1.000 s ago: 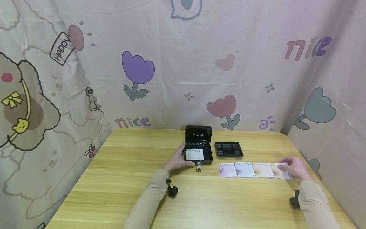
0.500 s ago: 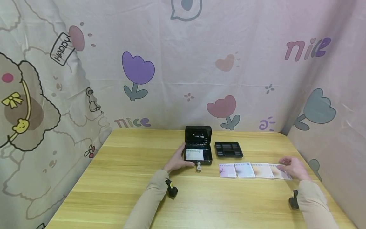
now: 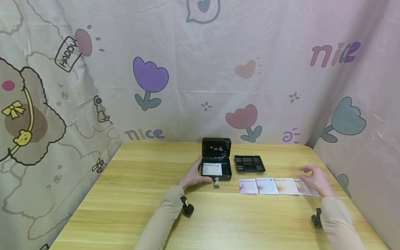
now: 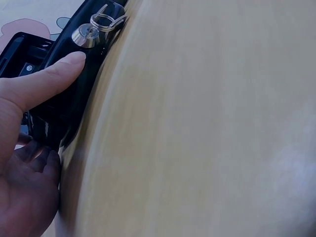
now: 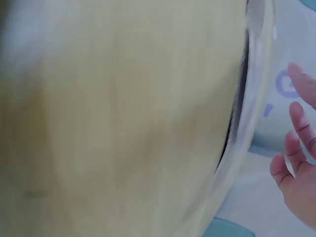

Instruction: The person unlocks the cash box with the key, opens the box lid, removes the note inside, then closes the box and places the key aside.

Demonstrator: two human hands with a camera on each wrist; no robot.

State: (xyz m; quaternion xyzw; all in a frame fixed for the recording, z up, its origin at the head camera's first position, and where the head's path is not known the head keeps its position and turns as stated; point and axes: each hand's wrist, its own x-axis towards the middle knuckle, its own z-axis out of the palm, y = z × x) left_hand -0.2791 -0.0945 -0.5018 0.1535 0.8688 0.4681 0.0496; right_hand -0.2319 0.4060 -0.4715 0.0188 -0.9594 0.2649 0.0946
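1. The left hand grasps the near left corner of the black cash box. Its thumb lies along the front wall near the silver lock, while the other fingers curl against the side — a hold that probably keeps the box from sliding.
2. The box stands on the wooden table with its lid tipped up at the back, so its inside faces the person. The key ring hangs at the lock, likely left there for easy reach.
3. A pale greenish banknote lies flat in the box, toward its left side; whether others lie beneath, I cannot tell.
4. The black coin tray sits flat just right of the box. It is probably the box's own insert, and being outside, it leaves the box floor exposed.
5. Four more groups of notes lie in a row before and right of the tray: purple notes, blue notes, orange notes and brownish notes. Sorting by colour seems to explain the spacing.
6. The right hand is over the brownish notes, fingers parted and gripping nothing — apparently raised clear of the paper.
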